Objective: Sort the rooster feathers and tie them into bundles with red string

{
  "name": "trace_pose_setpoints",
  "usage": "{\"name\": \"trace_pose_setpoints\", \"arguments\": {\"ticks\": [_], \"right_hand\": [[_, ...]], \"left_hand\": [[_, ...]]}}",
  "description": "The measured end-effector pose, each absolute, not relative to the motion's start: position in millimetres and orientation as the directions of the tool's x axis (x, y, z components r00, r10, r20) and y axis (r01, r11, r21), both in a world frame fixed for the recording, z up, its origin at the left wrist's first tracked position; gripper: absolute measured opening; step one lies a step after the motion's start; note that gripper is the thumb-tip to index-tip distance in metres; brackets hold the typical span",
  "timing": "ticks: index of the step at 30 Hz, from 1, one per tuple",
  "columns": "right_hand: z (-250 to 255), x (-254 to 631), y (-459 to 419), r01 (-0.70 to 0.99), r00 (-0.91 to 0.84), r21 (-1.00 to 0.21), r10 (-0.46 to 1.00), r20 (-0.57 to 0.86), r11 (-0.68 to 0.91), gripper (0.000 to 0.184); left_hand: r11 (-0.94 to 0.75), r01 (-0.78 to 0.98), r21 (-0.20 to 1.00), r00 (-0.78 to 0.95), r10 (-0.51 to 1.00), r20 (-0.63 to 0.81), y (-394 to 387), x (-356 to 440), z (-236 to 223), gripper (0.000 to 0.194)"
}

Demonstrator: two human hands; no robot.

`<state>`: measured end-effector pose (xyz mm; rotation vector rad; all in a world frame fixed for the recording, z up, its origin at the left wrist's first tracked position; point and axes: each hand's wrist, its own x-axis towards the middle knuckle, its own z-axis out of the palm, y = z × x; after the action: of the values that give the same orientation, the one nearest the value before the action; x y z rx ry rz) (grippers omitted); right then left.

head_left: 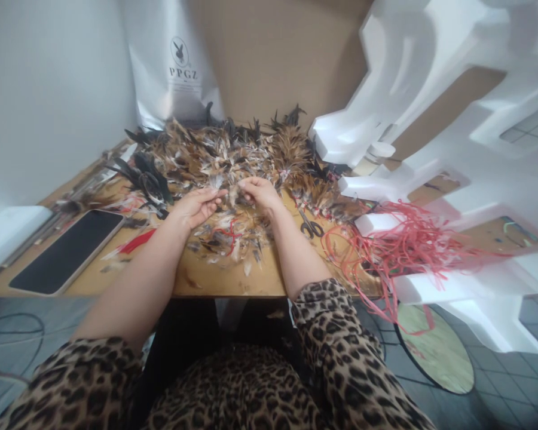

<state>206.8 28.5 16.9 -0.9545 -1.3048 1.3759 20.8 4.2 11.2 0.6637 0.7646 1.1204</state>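
Over the front of a big pile of brown, white and black feathers [219, 149], my left hand [196, 208] is closed, thumb and forefinger pinched together. Whatever sits in that pinch is too small to make out. Close by on the right, my right hand [260, 194] is also pinched, with a pale feather [232, 197] at its fingertips. The two sets of fingertips are a short gap apart. Loose feathers with a red ribbon [231, 234] lie on the table just below. Black-handled scissors [311, 227] rest to the right of my right forearm.
A phone [69, 251] lies on the wooden table [233, 283] at left, near a red feather [137, 240]. Tangled red ribbon strips [407, 245] hang over white foam pieces [452, 286] at right. A silver bag [179, 71] stands behind the pile.
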Motion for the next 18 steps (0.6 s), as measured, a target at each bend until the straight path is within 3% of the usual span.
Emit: {"name": "trace_pose_setpoints", "arguments": {"ticks": [8,18], "right_hand": [[25.4,200.3,22.3,-0.397,-0.262,-0.91,0.965,-0.006,-0.114,0.019],[29.0,195.3,17.1,-0.475,-0.24,-0.866,0.97,-0.041,-0.154,0.011]], "left_hand": [[0.355,-0.533,0.768,0.281,0.93,-0.235,3.0,23.8,9.1,0.011],[0.376,-0.552,0.744,0.284,0.924,-0.256,-0.8,27.3,11.4,0.012]]}}
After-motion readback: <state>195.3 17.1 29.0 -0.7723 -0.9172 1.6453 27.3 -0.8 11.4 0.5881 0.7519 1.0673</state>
